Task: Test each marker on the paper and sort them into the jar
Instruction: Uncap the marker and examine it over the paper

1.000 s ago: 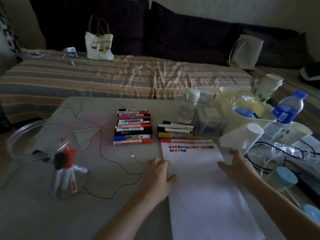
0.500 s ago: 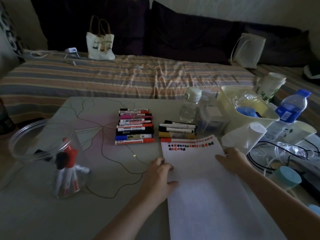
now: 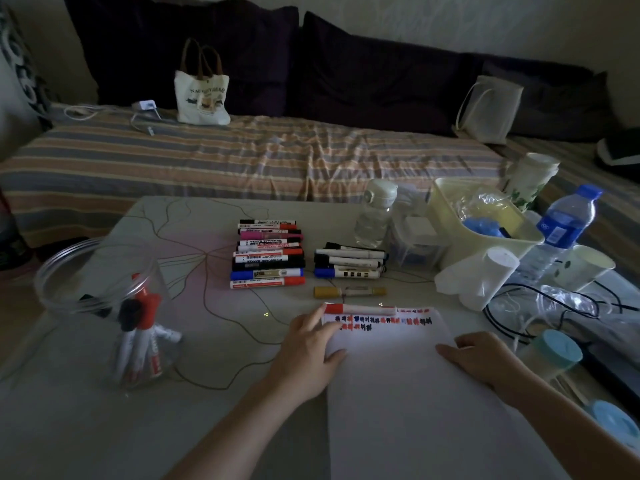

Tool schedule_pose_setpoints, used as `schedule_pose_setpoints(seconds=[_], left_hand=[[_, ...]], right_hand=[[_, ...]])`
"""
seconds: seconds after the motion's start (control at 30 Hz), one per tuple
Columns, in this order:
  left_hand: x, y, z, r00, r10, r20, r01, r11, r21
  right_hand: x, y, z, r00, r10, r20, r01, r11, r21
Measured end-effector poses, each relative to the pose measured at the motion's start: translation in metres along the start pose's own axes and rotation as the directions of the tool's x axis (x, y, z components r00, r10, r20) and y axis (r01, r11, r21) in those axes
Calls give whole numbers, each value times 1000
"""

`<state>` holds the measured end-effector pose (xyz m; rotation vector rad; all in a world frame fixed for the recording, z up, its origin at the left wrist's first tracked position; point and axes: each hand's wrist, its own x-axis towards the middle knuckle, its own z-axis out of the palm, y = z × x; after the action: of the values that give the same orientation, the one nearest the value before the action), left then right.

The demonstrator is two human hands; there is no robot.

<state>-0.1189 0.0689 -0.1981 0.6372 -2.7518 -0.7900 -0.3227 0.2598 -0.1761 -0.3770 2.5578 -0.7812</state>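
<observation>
A white paper (image 3: 408,382) with rows of red, black and blue test marks along its top lies on the table. My left hand (image 3: 308,348) rests flat on its left edge, fingertips beside the cap of a red marker (image 3: 360,309) lying across the paper's top. My right hand (image 3: 481,358) rests flat on the right edge. A stack of markers (image 3: 268,254) sits mid-table, a smaller group (image 3: 349,263) to its right, and a yellow marker (image 3: 349,291) lies alone. The clear jar (image 3: 100,306) at left holds several red and black markers.
Right of the paper stand a clear bottle (image 3: 375,216), a cream bin (image 3: 485,223), a blue-capped water bottle (image 3: 561,230), paper cups (image 3: 481,278), dark cables (image 3: 540,306) and teal-lidded jars (image 3: 554,355). A striped bed with a tote bag (image 3: 202,91) lies beyond the table.
The paper has slid toward me under both hands. The red and yellow markers now lie apart from the small group, the red one at the paper's top edge.
</observation>
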Motion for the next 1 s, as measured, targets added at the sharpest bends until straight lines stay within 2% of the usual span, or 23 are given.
schedule_pose_setpoints(seconds=[0.23,0.37,0.43,0.53,0.7,0.83,0.93,1.0], left_hand=[[19,-5,10,996,-62,67,44,969,244],[31,-2,13,992,-120,46,104,958,268],[30,-3,12,997,-76,-5,74,957,281],[28,-4,10,1000,30,-5,-28,971,238],[22,-1,5,994,-5,106,-15,981,194],[3,6,4,975,-37,221,17,995,95],[-1,0,4,978,-35,206,8,991,133],[0,-4,4,984,-19,176,-7,989,146]], right_hand=[[7,-7,3,1000,-14,21,14,1000,-8],[5,0,2,999,-8,48,9,1000,-17],[3,5,4,998,-10,56,12,999,-35],[4,9,6,1000,-12,27,13,999,-41],[8,8,10,1000,-23,-3,22,994,-110],[5,3,10,999,-27,-21,24,990,-140],[-1,-2,8,996,-78,-46,61,953,-295],[-1,-6,1,975,-183,-129,108,889,-444]])
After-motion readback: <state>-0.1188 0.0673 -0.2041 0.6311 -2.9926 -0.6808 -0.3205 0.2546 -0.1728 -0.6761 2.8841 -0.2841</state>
